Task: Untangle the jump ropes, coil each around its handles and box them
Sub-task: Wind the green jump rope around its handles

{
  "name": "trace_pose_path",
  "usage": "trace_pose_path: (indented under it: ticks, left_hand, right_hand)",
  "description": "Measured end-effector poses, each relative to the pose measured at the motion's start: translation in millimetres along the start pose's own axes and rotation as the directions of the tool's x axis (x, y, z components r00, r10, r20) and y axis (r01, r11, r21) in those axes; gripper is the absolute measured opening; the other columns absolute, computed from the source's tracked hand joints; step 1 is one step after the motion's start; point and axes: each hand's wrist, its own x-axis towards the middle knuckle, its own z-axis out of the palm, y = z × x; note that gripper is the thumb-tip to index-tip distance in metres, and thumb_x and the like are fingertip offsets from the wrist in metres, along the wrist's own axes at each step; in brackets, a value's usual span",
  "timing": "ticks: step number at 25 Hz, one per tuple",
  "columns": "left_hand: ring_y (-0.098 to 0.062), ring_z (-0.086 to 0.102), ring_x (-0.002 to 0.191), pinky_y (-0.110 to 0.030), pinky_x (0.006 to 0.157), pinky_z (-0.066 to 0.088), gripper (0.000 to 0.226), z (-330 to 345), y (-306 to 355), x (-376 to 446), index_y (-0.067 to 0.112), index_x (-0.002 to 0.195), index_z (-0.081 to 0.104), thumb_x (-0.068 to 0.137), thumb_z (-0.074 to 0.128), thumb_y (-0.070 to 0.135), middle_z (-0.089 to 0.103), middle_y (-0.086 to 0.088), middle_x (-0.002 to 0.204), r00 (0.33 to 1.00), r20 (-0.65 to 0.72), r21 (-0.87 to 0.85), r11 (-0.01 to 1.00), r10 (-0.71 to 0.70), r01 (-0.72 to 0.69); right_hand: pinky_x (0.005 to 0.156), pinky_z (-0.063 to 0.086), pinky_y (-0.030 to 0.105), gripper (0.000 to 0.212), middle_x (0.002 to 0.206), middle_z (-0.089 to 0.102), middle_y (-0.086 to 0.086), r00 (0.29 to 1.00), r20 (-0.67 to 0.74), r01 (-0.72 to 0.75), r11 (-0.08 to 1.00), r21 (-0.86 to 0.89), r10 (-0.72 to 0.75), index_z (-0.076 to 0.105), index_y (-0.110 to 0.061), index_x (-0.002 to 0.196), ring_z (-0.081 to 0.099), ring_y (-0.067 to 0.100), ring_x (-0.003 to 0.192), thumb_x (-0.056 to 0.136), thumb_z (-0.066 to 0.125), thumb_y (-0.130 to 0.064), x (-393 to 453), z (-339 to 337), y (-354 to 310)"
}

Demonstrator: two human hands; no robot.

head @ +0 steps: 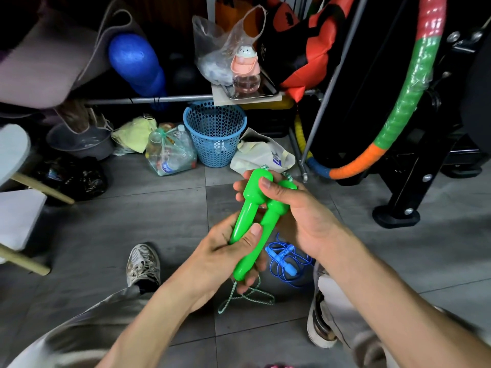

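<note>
My left hand grips the lower ends of the two green handles, my right hand pinches their tops; both held side by side above the floor, green-white rope dangling, blue rope lying below.

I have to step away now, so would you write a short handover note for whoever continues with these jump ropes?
Left hand grips the lower ends of the two green handles, held side by side; right hand holds their tops.
The green rope trails loose to the floor, not yet coiled.
The blue jump rope lies in a loose heap on the floor under the right hand.
Left: coil both ropes and box them; no box is in view.
</note>
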Motion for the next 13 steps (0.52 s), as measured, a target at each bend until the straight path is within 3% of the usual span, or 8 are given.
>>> trace_pose_path:
  ticks: [3, 5, 7, 8, 9, 11, 13]
  left_hand:
    - [-0.019, 0.041, 0.043, -0.017, 0.037, 0.029, 0.019, -6, 2, 0, 0.009, 0.097, 0.062, 0.09, 0.065, 0.027, 0.053, -0.014, 0.064, 0.999, 0.02, -0.01, 0.999, -0.032, 0.032]
    - [-0.016, 0.039, 0.042, -0.015, 0.036, 0.025, 0.02, -6, 2, 1, 0.006, 0.096, 0.063, 0.088, 0.065, 0.024, 0.05, -0.012, 0.061, 0.998, -0.033, -0.027, 0.998, -0.058, 0.057]
    - [-0.014, 0.037, 0.04, -0.013, 0.037, 0.023, 0.028, -6, 1, 4, 0.0, 0.099, 0.062, 0.086, 0.061, 0.025, 0.049, -0.01, 0.059, 0.99, -0.099, -0.06, 0.994, -0.097, 0.091]
    - [-0.014, 0.036, 0.039, -0.012, 0.037, 0.022, 0.032, -7, 1, 4, -0.002, 0.101, 0.061, 0.085, 0.06, 0.026, 0.049, -0.009, 0.058, 0.987, -0.118, -0.077, 0.992, -0.11, 0.101]
    - [-0.014, 0.035, 0.038, -0.012, 0.038, 0.022, 0.035, -9, 3, 4, -0.003, 0.102, 0.062, 0.084, 0.06, 0.027, 0.048, -0.009, 0.058, 0.985, -0.127, -0.093, 0.99, -0.12, 0.108]
    - [-0.014, 0.033, 0.037, -0.012, 0.039, 0.02, 0.036, -12, 6, 3, -0.001, 0.101, 0.065, 0.083, 0.06, 0.03, 0.046, -0.01, 0.057, 0.982, -0.129, -0.131, 0.984, -0.138, 0.121]
    - [-0.012, 0.032, 0.036, -0.012, 0.041, 0.017, 0.033, -13, 9, 1, 0.001, 0.097, 0.067, 0.083, 0.059, 0.03, 0.045, -0.011, 0.056, 0.982, -0.123, -0.167, 0.979, -0.143, 0.121]
  right_hand:
    - [0.085, 0.055, 0.037, 0.03, 0.111, 0.07, 0.015, 0.999, 0.032, -0.021, 0.999, 0.029, 0.02, 0.064, -0.007, 0.112, 0.066, 0.026, 0.096, 0.086, 0.059, -0.022, 0, -1, -1]
    - [0.071, 0.056, 0.031, 0.034, 0.101, 0.074, 0.011, 0.993, -0.087, -0.1, 0.968, -0.23, 0.082, 0.069, -0.012, 0.102, 0.07, 0.02, 0.083, 0.087, 0.059, -0.041, -2, 4, -8]
    - [0.07, 0.055, 0.031, 0.057, 0.082, 0.075, 0.008, 0.941, -0.337, -0.24, 0.715, -0.657, 0.006, 0.071, -0.015, 0.085, 0.071, 0.019, 0.073, 0.086, 0.049, -0.067, 0, 3, -6]
    - [0.076, 0.055, 0.037, 0.066, 0.078, 0.074, 0.008, 0.9, -0.413, -0.259, 0.594, -0.761, -0.137, 0.067, -0.016, 0.08, 0.07, 0.024, 0.075, 0.086, 0.04, -0.075, 2, 2, -2]
    - [0.081, 0.053, 0.044, 0.067, 0.079, 0.071, 0.009, 0.857, -0.432, -0.218, 0.561, -0.799, -0.282, 0.063, -0.017, 0.077, 0.068, 0.029, 0.08, 0.086, 0.035, -0.077, 7, -2, 4]
    - [0.084, 0.052, 0.05, 0.044, 0.088, 0.067, 0.011, 0.829, -0.406, -0.026, 0.699, -0.715, -0.385, 0.059, -0.019, 0.083, 0.062, 0.032, 0.089, 0.086, 0.04, -0.058, 16, -10, 12]
    - [0.084, 0.049, 0.043, 0.024, 0.094, 0.068, 0.011, 0.905, -0.348, 0.064, 0.889, -0.454, -0.243, 0.062, -0.018, 0.093, 0.061, 0.028, 0.089, 0.084, 0.044, -0.033, 22, -7, 11]
